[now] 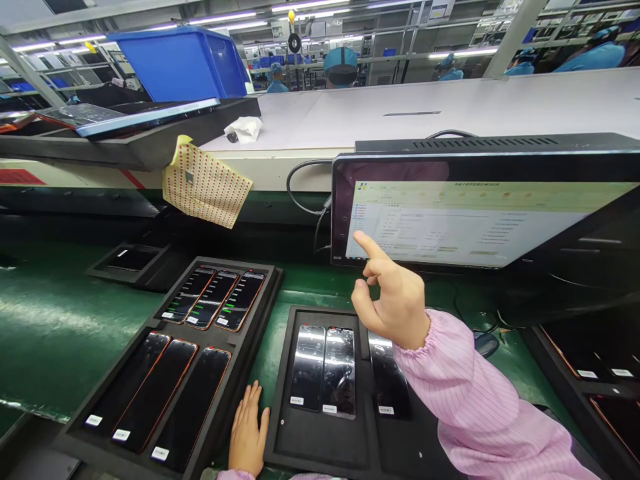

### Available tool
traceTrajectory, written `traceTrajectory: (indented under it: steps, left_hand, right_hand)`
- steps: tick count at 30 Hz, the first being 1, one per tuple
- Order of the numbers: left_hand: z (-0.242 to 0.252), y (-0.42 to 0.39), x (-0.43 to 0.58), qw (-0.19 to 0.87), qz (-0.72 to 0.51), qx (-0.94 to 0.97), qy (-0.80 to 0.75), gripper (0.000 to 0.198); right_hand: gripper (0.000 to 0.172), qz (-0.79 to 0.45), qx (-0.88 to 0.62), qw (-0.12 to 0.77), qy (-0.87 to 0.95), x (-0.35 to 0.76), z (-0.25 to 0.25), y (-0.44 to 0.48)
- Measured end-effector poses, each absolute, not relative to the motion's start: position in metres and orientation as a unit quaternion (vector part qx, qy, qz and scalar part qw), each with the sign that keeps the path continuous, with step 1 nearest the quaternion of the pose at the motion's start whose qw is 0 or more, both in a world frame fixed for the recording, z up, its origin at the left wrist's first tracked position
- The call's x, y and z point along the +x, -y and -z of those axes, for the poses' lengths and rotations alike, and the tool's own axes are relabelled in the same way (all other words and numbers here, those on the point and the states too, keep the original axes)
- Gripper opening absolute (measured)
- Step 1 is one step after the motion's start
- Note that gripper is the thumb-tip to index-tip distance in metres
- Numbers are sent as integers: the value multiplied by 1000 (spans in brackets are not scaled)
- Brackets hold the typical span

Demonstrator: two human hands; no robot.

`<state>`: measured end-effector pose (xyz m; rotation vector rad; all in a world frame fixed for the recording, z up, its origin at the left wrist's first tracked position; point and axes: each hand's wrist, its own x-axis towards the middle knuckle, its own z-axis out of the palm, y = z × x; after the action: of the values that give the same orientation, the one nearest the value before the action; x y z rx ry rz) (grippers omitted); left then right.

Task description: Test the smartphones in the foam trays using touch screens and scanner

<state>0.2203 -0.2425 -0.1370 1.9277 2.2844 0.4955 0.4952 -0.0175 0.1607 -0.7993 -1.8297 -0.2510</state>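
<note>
My right hand (397,297) is raised in front of the monitor (450,230), holding nothing. Its index finger is stretched out at the lower left of the lit screen, thumb apart, other fingers curled; whether the fingertip touches the glass I cannot tell. My left hand (249,430) lies flat with fingers extended between two black foam trays. In the left tray (240,341) are several smartphones (193,400) with orange edges; the far row shows lit text. The middle tray (320,437) holds phones with shiny faces (340,370) and small white labels; my right forearm hides part of it.
A yellow sticker sheet (207,183) hangs from the shelf edge. Above stand a blue bin (175,63), a black tray (150,143) and crumpled white material (245,129). Another phone tray (565,380) lies at right, near a mouse (486,345). People in blue caps appear beyond.
</note>
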Motion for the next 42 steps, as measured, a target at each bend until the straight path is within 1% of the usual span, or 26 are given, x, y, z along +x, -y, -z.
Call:
traceTrajectory:
  steps: [7, 14, 29, 36, 42]
  left_hand:
    - [137, 242, 221, 62, -163, 627, -759, 48]
    - [136, 243, 221, 54, -167, 634, -753, 47]
    - [142, 244, 218, 61, -169, 630, -756, 48]
    - [140, 244, 220, 70, -171, 624, -759, 49]
    - [140, 243, 219, 57, -174, 632, -753, 50]
  right_hand:
    - [20, 112, -337, 527, 772, 499, -154, 19]
    - [18, 114, -339, 521, 775, 503, -144, 20]
    - [19, 119, -368, 500, 775, 503, -144, 16]
    - [18, 115, -355, 508, 776, 506, -141, 20]
    - [20, 117, -359, 503, 777, 503, -142, 18]
